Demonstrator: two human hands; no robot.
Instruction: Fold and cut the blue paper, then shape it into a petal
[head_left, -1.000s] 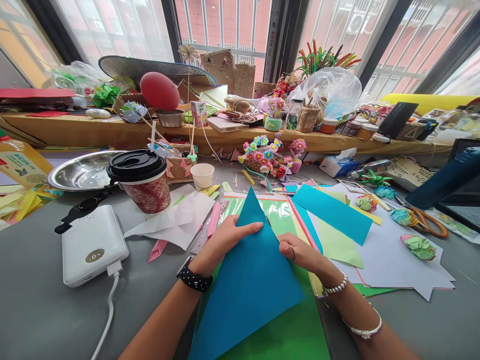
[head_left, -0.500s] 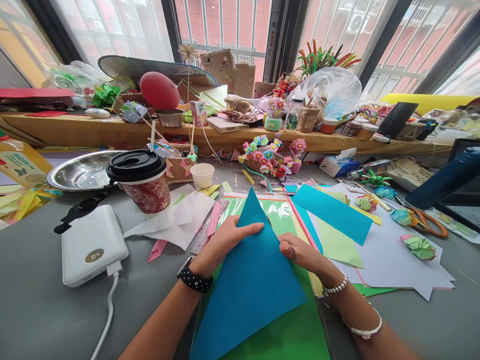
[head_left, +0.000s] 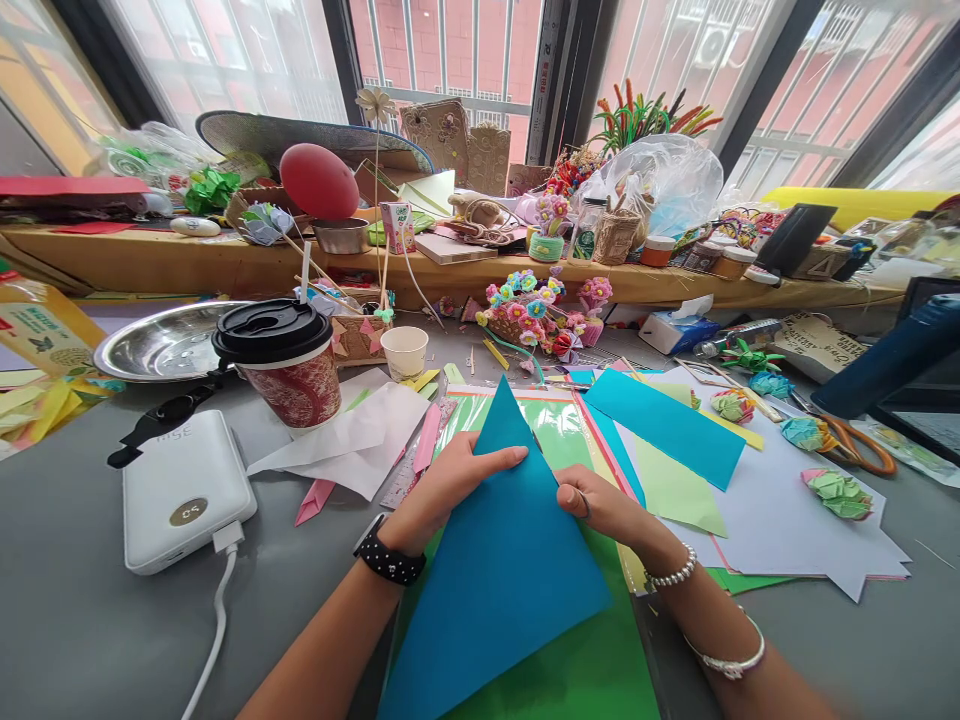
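Observation:
A folded sheet of blue paper (head_left: pixel 510 570), pointed at the top, lies over a stack of coloured paper in a clear sleeve (head_left: pixel 592 640). My left hand (head_left: pixel 454 485) grips its left edge, thumb flat on top and the other fingers hidden beneath. On the right slanting edge, my right hand (head_left: pixel 600 500) is closed in a pinch, its fingertips curled out of sight. A cut strip of blue paper (head_left: pixel 667 425) rests to the right on pale sheets (head_left: pixel 795 520).
At left stand a white power bank (head_left: pixel 184 490) with a cable and a lidded coffee cup (head_left: pixel 289 370). Crumpled paper flowers (head_left: pixel 836 493) and scissors (head_left: pixel 862 445) lie at right. A crowded ledge (head_left: pixel 465 250) runs along the back.
Almost nothing differs. My right hand has shifted very slightly left along the blue paper's edge, while my left hand holds its place.

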